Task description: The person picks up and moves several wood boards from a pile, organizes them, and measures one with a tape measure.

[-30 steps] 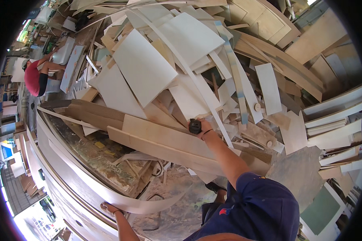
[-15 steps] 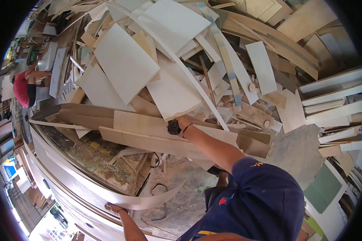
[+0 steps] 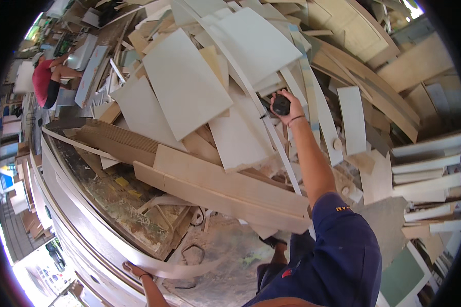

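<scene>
My right hand (image 3: 296,105) is closed round a compact black tool (image 3: 281,105) with a rounded end; its exact kind does not show. It is held over the scrap pile, beside a long narrow white strip (image 3: 241,71). At lower left, my left hand (image 3: 135,269) grips the edge of a thin pale bent strip (image 3: 176,269), its fingertips partly hidden. That strip curves along a long curved wooden piece (image 3: 82,243). Between my arms lie a long plywood board (image 3: 215,199) and a ribbed brown panel (image 3: 118,138).
White board offcuts (image 3: 187,84) are heaped ahead. Stacked white panels (image 3: 427,166) stand at right, near a green-faced panel (image 3: 404,276). A person in a red shirt (image 3: 42,82) bends over boards at far left. A bent dark rod (image 3: 193,250) lies on the floor.
My right hand has moved forward and right with the black tool, from the plywood board to the scrap pile. My left hand stays on the bent strip. The view has shifted slightly.
</scene>
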Demonstrator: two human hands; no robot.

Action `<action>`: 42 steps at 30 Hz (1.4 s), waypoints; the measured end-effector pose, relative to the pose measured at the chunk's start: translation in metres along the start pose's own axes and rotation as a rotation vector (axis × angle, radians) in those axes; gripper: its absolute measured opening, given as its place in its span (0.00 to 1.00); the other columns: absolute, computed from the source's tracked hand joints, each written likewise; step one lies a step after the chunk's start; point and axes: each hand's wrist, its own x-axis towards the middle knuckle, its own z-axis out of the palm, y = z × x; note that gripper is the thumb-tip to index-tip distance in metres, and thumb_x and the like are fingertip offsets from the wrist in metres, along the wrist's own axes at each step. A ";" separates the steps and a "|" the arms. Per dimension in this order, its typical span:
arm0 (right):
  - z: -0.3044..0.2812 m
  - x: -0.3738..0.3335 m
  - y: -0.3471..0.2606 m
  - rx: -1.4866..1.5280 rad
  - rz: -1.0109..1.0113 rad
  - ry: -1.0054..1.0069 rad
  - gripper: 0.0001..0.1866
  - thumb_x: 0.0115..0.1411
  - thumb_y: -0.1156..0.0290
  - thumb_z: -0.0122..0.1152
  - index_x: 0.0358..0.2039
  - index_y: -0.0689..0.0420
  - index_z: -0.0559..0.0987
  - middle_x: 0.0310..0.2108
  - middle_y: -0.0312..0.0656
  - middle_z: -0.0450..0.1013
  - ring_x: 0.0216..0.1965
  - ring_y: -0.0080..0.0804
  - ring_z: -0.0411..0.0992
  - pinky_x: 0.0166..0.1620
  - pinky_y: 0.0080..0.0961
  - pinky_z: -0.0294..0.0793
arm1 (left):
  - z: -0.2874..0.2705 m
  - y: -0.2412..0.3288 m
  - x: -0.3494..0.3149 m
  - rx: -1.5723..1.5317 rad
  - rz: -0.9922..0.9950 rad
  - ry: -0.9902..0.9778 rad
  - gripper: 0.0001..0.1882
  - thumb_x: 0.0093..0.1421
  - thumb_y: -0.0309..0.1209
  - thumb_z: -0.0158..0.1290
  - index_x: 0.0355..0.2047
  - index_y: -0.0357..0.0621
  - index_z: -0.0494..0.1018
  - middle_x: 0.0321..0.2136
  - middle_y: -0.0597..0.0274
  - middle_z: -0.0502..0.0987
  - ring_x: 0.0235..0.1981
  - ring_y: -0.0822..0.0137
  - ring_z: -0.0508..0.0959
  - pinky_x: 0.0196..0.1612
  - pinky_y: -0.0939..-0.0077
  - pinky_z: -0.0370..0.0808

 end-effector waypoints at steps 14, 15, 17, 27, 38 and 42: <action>0.046 0.098 0.024 -0.054 -0.129 -0.047 0.12 0.46 0.73 0.58 0.28 0.64 0.66 0.23 0.46 0.68 0.21 0.34 0.70 0.24 0.30 0.74 | -0.007 0.003 -0.005 -0.106 -0.109 -0.003 0.23 0.59 0.43 0.35 0.50 0.42 0.56 0.45 0.50 0.62 0.43 0.57 0.65 0.46 0.66 0.62; 0.064 0.090 0.028 -0.132 -0.265 0.014 0.16 0.43 0.76 0.60 0.29 0.67 0.63 0.22 0.48 0.68 0.20 0.35 0.71 0.20 0.29 0.73 | -0.007 0.002 -0.002 -0.100 -0.096 -0.007 0.23 0.59 0.43 0.35 0.50 0.42 0.56 0.45 0.50 0.62 0.43 0.57 0.65 0.46 0.66 0.62; 0.098 0.070 0.038 -0.292 -0.418 -0.048 0.25 0.41 0.78 0.61 0.34 0.68 0.55 0.23 0.52 0.67 0.19 0.37 0.71 0.17 0.30 0.71 | -0.007 -0.001 0.002 -0.085 -0.077 -0.007 0.23 0.59 0.43 0.35 0.49 0.42 0.56 0.45 0.50 0.62 0.43 0.57 0.65 0.46 0.66 0.62; 0.137 0.002 0.066 -0.965 -0.295 -0.024 0.45 0.36 0.64 0.62 0.51 0.69 0.49 0.39 0.60 0.65 0.40 0.45 0.68 0.43 0.27 0.66 | -0.006 -0.010 0.019 -0.057 -0.037 -0.019 0.22 0.59 0.42 0.36 0.49 0.42 0.56 0.45 0.51 0.62 0.43 0.58 0.64 0.46 0.66 0.62; 0.101 0.023 0.079 -1.500 -0.417 -0.351 0.35 0.39 0.68 0.52 0.51 0.60 0.58 0.49 0.52 0.59 0.49 0.43 0.61 0.50 0.27 0.60 | -0.004 -0.026 0.026 -0.025 -0.012 -0.008 0.22 0.59 0.42 0.36 0.49 0.42 0.56 0.45 0.51 0.62 0.43 0.58 0.64 0.46 0.67 0.62; 0.082 0.039 0.082 -1.475 -0.369 -0.371 0.31 0.38 0.66 0.54 0.47 0.59 0.65 0.47 0.52 0.62 0.49 0.43 0.60 0.51 0.26 0.59 | 0.001 -0.032 0.031 -0.020 -0.003 -0.010 0.22 0.59 0.42 0.36 0.49 0.42 0.57 0.45 0.51 0.63 0.43 0.58 0.64 0.46 0.67 0.62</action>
